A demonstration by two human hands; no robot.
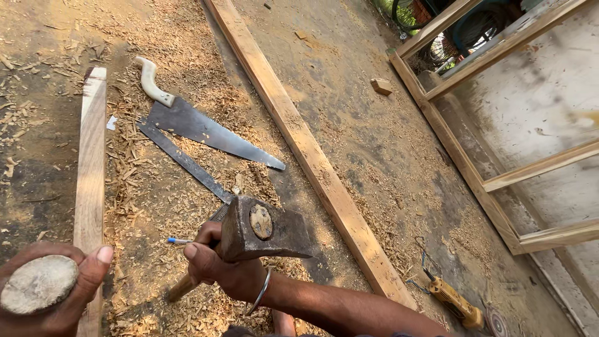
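Right hand (pixel 218 265) grips rusty steel hammer (pixel 265 231) over the shaving-strewn floor (pixel 374 143), left hand (pixel 53 290) on round worn wooden handle end (pixel 37 284) beside narrow wooden strip (pixel 92 162); grey-bladed handsaw (pixel 206 128) behind hammer, long wooden plank (pixel 306 150) right of it, yellow angle grinder (pixel 458 304) and wooden frame (pixel 474 175) further right.

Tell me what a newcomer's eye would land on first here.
The heavy rusty hammer, gripped just under its head by the right hand at bottom centre, over sawdust-strewn ground. At bottom left, the left hand wraps a rounded wooden handle end. Behind them lies a handsaw beside a long wooden plank.
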